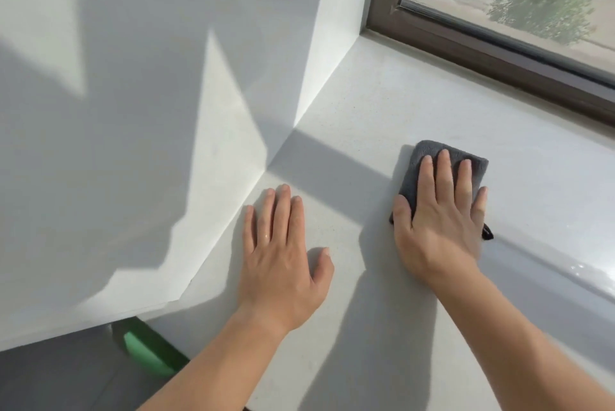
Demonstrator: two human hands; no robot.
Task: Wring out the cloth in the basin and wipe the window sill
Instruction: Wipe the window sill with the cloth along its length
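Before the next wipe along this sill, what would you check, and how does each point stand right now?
1. Cloth under the wiping hand: ok. The right hand lies flat on the folded grey cloth.
2. Cloth flat on the window sill: ok, no raised edge shows.
3. Other hand clear of the path: ok. The left hand rests flat on the sill, apart from the cloth.
4. Sill ahead free of things: ok up to the brown window frame.
5. Cloth wrung enough: cannot tell; no drips or streaks show.
6. Basin within reach: cannot tell; only a green object shows below the sill.
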